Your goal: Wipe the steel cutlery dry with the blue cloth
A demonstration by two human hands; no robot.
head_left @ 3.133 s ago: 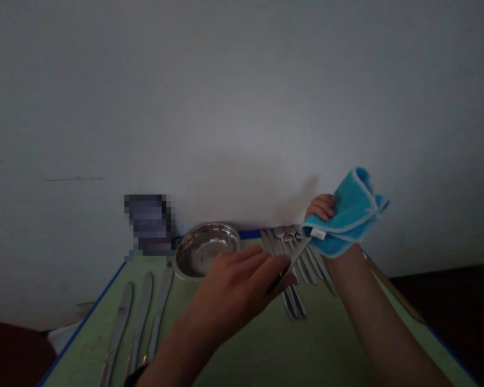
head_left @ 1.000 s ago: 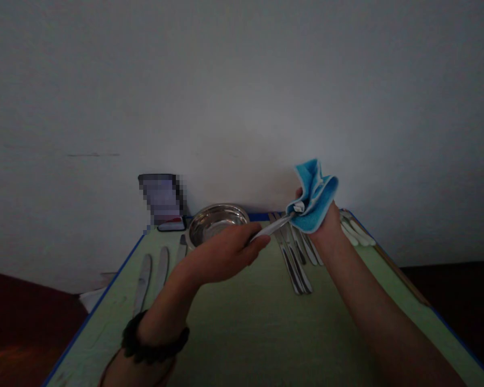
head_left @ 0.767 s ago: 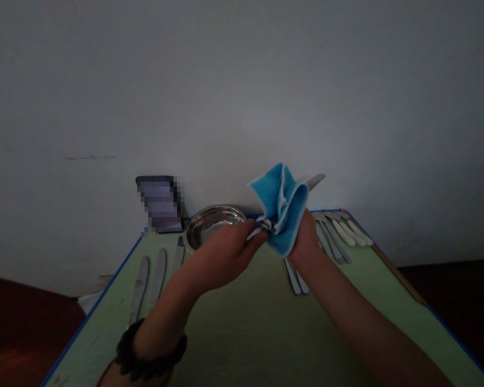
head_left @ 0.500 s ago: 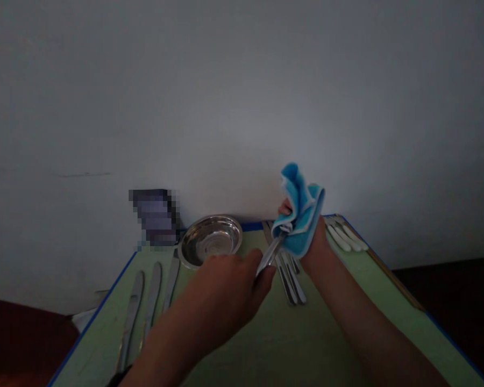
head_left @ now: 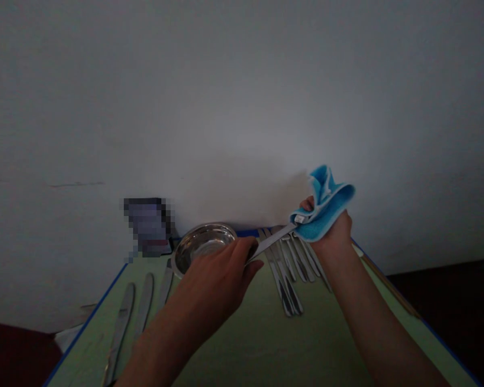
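My left hand [head_left: 221, 277] is closed around one end of a piece of metal cutlery [head_left: 275, 239]. The cutlery slants up to the right, and its far end is hidden in a blue cloth [head_left: 328, 212] with a pale edge and a small white tag. My right hand [head_left: 333, 236] grips the cloth around that end, its fingers partly covered. Which kind of cutlery it is cannot be seen. Below the cloth, several forks and other pieces of cutlery [head_left: 284, 285] lie on the green tabletop [head_left: 242, 344].
A shiny metal bowl [head_left: 204, 236] stands at the back, behind my left hand. Several table knives [head_left: 121, 328] lie at the left. A blurred-out device [head_left: 149, 226] leans against the pale wall [head_left: 242, 107]. A brown strip [head_left: 391, 287] runs along the right table edge.
My right hand and the cloth have moved right along the cutlery, away from my left hand, so more of its metal shows. My left hand has shifted slightly left.
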